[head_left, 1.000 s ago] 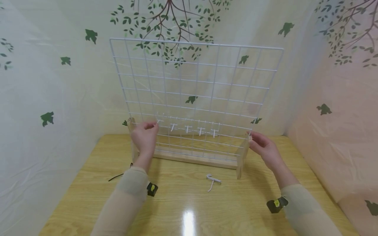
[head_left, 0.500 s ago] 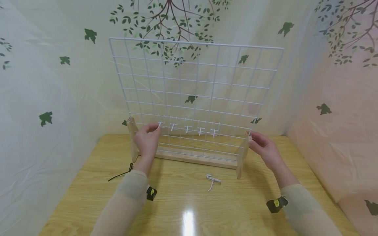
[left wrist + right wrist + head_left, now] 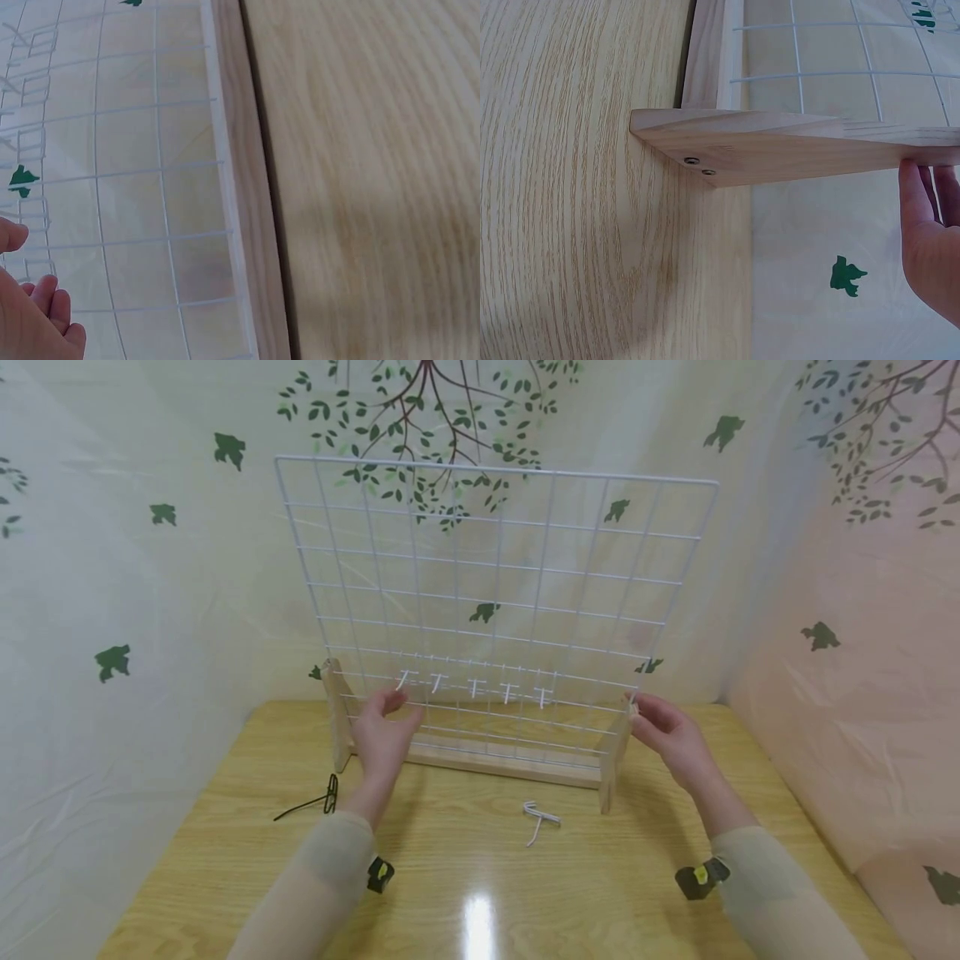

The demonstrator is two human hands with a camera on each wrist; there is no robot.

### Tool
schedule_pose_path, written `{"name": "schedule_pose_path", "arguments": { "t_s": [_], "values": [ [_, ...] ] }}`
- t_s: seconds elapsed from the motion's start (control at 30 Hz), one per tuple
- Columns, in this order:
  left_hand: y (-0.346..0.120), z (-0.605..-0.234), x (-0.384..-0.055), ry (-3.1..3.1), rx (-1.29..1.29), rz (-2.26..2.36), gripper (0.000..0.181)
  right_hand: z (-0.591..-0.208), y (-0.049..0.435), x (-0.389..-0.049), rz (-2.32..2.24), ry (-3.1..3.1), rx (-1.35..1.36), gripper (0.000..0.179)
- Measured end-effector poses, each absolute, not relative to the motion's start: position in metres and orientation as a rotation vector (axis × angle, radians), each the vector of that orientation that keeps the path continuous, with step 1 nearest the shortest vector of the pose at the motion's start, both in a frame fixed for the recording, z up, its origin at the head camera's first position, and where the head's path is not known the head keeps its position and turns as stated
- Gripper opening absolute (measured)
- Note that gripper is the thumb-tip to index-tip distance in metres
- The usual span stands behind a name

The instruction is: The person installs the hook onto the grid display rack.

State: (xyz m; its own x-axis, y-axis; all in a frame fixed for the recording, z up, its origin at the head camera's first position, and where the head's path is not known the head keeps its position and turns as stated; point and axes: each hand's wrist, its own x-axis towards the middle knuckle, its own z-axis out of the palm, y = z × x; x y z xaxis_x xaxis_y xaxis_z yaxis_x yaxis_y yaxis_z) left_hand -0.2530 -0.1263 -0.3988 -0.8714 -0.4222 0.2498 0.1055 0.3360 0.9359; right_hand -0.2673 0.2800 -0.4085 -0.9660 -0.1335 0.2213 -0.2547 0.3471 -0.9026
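A white wire grid panel [image 3: 517, 568] stands upright in a wooden stand [image 3: 495, 761]. Several white hooks hang in a row across the grid's lower part, the leftmost hook [image 3: 404, 680] right above my left fingertips. My left hand [image 3: 384, 735] has its thumb and fingers spread apart with nothing between them; the left wrist view shows the same hand [image 3: 34, 315] close to the grid. At the far side, my right hand [image 3: 675, 739] grips the top of the stand's right end board [image 3: 795, 150]; part of that grip is hidden behind the board in the right wrist view.
One loose white hook [image 3: 540, 820] lies on the wood-grain table [image 3: 420, 893] in front of the stand. A black wire hook [image 3: 327, 796] lies left of it, close to my left sleeve. Behind the grid hangs a leaf-patterned sheet [image 3: 187, 577].
My left hand has let go of the leftmost hook and moved down and slightly right, its fingers parting. That hook stays on the grid. My right hand keeps its place on the stand.
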Motion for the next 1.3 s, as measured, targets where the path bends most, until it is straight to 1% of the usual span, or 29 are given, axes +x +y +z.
{"name": "schedule_pose_path", "arguments": {
  "t_s": [0.33, 0.53, 0.83, 1.03, 1.3],
  "values": [
    [-0.106, -0.417, -0.241, -2.238, 0.209, -1.603, 0.051, -0.408, 0.281, -0.267, 1.708, -2.502, 0.340, 0.054],
    [-0.093, -0.428, -0.234, -2.282, 0.158, -1.609, 0.051, -0.409, 0.281, -0.267, 1.711, -2.497, 0.344, 0.053],
    [-0.073, -0.451, -0.221, -2.377, -0.031, -1.736, 0.049, -0.409, 0.280, -0.267, 1.722, -2.490, 0.351, 0.053],
    [-0.060, -0.464, -0.213, -2.515, -0.158, -1.741, 0.057, -0.409, 0.281, -0.268, 1.664, -2.522, 0.322, 0.054],
    [-0.047, -0.488, -0.205, -2.649, -0.312, -1.592, 0.066, -0.411, 0.280, -0.269, 1.726, -2.468, 0.354, 0.053]
  ]
}}
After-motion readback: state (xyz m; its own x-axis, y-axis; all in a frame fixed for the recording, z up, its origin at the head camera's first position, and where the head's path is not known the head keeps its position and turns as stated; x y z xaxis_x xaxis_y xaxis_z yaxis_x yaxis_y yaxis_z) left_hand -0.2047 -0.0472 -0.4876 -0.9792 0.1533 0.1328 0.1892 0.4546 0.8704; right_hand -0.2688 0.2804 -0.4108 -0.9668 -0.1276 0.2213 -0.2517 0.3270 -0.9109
